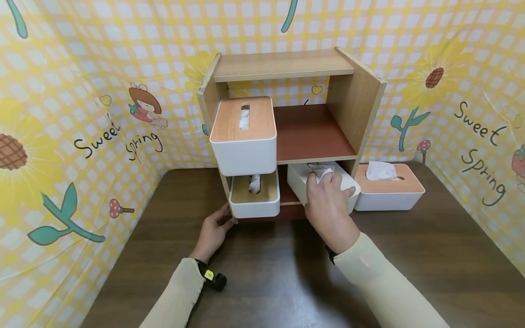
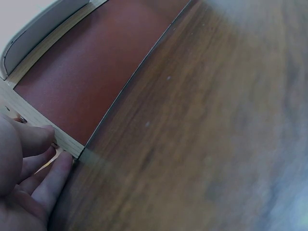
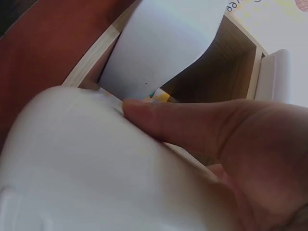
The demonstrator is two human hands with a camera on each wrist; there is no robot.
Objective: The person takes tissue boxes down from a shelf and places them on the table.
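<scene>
Steadies the cabinet (image 1: 311, 130) low at its front left corner with the left hand (image 1: 211, 232), touching it from outside with thumb and fingertips loosely parted — not clamping, by the look of it. Grips the white box (image 1: 298, 178) with the right hand (image 1: 332, 212), hooking the thumb over the edge and bending the fingers across the top beside the tissue (image 1: 323, 169); cannot tell whether pinching that too. Has the white box at the right of the lower level, askew and jutting past the cabinet's front, near the outer box (image 1: 387, 201) on the table (image 1: 262, 278). Appears midway through shifting it in or out — cannot tell which. Probably calls next for a firm hold, squaring it to the cabinet and clearing the right wall (image 1: 367, 102), while bracing at left. Touches neither the upper box (image 1: 244, 152) nor the lower box (image 1: 256, 209), both at left, one above the other.
</scene>
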